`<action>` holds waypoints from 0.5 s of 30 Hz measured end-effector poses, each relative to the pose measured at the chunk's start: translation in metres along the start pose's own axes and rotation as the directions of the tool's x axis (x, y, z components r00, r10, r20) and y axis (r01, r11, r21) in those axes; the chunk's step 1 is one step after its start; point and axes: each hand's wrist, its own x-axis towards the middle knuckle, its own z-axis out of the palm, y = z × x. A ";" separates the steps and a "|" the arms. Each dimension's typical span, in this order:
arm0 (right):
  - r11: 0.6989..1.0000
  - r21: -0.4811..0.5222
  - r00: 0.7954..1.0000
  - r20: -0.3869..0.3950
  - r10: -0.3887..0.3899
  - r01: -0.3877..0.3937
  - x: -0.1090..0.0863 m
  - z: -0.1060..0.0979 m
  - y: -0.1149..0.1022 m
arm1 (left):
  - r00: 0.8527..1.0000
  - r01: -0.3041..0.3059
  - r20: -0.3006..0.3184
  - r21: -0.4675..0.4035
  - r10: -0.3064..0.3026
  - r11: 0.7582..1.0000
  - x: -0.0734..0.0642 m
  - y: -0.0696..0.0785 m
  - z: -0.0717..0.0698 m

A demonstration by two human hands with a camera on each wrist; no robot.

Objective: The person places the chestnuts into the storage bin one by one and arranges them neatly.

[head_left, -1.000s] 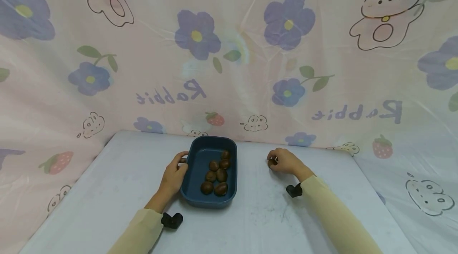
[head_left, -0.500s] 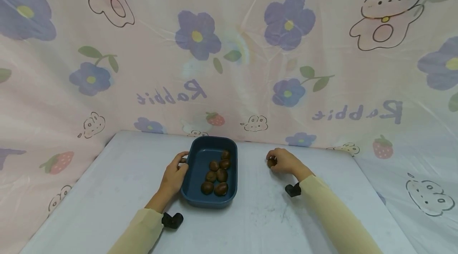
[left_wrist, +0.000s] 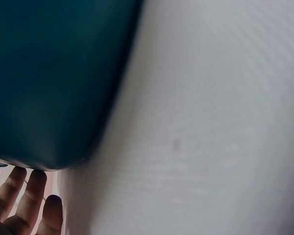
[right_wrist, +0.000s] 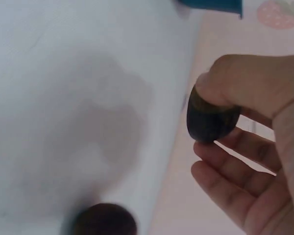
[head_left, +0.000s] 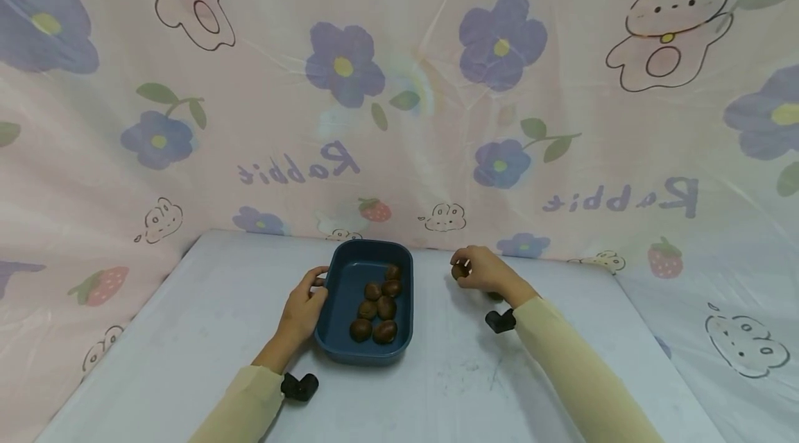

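In the head view my left hand (head_left: 301,311) is at the left wall of a dark blue rectangular box (head_left: 337,339). Its fingertips touch the box's outer side in the left wrist view, where the thumb is out of sight. Several brown chestnuts (head_left: 385,308) lie inside, mostly along the right half. Right of the box, my right hand (head_left: 487,270) pinches a chestnut (right_wrist: 210,117) between thumb and fingers, raised above the table. Another chestnut (right_wrist: 105,221) rests on the table below that hand, mostly covered by the wrist in the head view.
The white table (head_left: 449,387) ends at the back against a hanging curtain (head_left: 412,138) printed with flowers and rabbits. Dark smudges mark the tabletop right of the box. A black wrist camera (head_left: 299,386) sits by the left sleeve, and another black camera (head_left: 501,321) by the right.
My right hand has lifted its chestnut and shifted left toward the box, which brings another chestnut on the table into sight behind the wrist. The left hand and the box stay in place.
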 end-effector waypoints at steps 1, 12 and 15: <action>1.000 0.003 1.000 0.000 -0.009 0.009 0.002 -0.001 -0.002 | 1.000 0.000 0.001 -0.001 0.000 1.000 0.000 0.000 0.000; 0.998 0.040 0.999 0.003 -0.052 0.052 0.029 -0.015 -0.045 | 1.000 0.003 0.009 0.013 -0.004 1.000 0.000 0.000 0.000; 0.997 0.025 0.997 0.002 -0.078 0.078 0.036 -0.016 -0.056 | 1.000 0.007 0.011 0.016 -0.007 1.000 0.000 0.000 0.000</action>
